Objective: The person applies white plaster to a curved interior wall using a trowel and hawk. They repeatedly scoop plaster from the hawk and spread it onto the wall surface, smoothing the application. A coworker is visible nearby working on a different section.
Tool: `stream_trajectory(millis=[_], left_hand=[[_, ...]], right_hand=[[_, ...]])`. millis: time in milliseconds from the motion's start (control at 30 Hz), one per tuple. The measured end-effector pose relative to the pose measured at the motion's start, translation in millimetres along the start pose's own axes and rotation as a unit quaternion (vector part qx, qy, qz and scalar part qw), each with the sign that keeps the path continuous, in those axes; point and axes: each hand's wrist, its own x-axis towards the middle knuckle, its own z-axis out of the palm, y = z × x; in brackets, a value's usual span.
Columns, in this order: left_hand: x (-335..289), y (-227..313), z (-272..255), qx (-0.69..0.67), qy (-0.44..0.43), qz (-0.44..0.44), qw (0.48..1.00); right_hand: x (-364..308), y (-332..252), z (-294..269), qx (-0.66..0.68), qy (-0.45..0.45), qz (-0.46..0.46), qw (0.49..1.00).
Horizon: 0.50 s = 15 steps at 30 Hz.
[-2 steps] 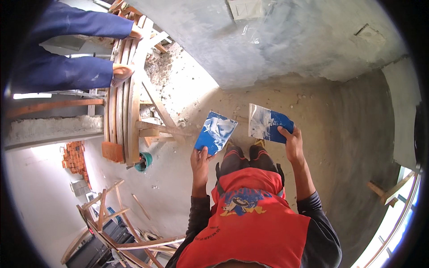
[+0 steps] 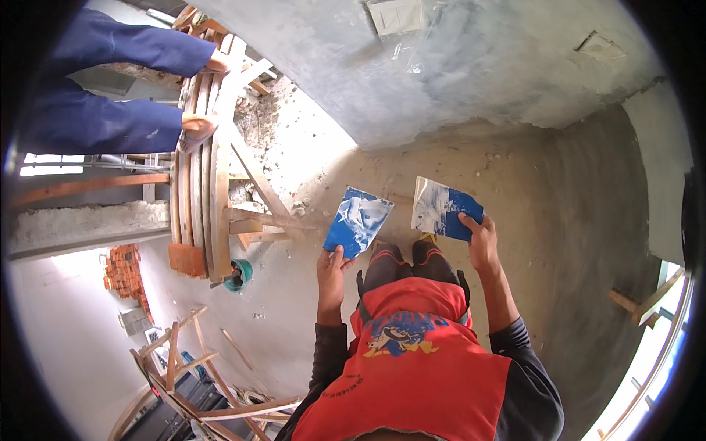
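Note:
My left hand [image 2: 332, 273] is closed on the lower edge of a flat blue putty spreader [image 2: 340, 237], its thumb on top. White putty is smeared over the face of that plate. Opposite it, my right hand [image 2: 482, 239] grips a second blue putty spreader [image 2: 457, 209] by its right end. The outer half of this one is coated with white putty. The two plates are held level with each other in front of my body, a small gap apart and not touching. The fingers beneath each plate are hidden.
A grey plastered wall [image 2: 471, 81] with covered box openings rises ahead. At left, another person in blue trousers [image 2: 140, 121] stands barefoot on a plank scaffold [image 2: 218, 169]. A green bucket [image 2: 239, 275] sits below it. Wooden frames [image 2: 176, 360] and orange bricks [image 2: 125, 272] lie lower left.
The whole view has shifted slightly. Both spreaders sit a touch lower and further right in the picture, still in the same grips.

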Motion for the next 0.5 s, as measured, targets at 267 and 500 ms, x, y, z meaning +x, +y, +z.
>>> stream_trajectory(millis=[267,500], left_hand=[[18,-32,-58,-0.12,-0.027,-0.102,0.987],[27,-14,-115,-0.143,-0.014,-0.107,0.984]], right_hand=[[-28,20,12,0.072,0.056,0.043,0.995],[-53,36,67,0.104,0.048,0.042,0.993]])
